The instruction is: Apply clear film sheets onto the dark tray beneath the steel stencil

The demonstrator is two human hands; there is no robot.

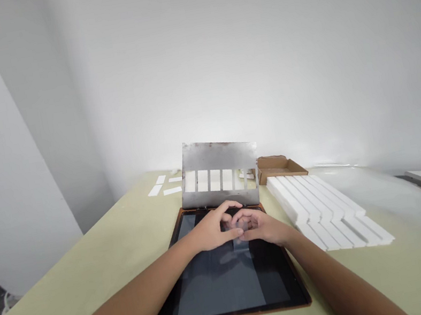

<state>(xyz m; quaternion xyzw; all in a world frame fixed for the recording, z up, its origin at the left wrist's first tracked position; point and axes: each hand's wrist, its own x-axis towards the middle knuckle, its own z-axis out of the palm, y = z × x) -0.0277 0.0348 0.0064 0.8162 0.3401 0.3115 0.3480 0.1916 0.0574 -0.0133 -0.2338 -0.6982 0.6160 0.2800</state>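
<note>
My left hand (pixel 217 228) and my right hand (pixel 261 226) meet over the far half of a black glass-topped panel (pixel 217 286) with an orange-brown rim. Fingertips of both hands are curled towards each other around what looks like a small thin clear piece (pixel 242 225); its outline is faint and its kind does not show. Behind my hands, a metal plate (pixel 217 152) with a row of rectangular cut-outs stands tilted up along the panel's far edge. Reflections of my hands show on the dark glass.
White ridged foam strips (pixel 325 208) lie right of the panel. An open cardboard box (pixel 281 168) stands behind them, with small items beside it. Several white cards (pixel 155 190) lie at the back left of the yellowish table (pixel 95 286). A wall rises behind.
</note>
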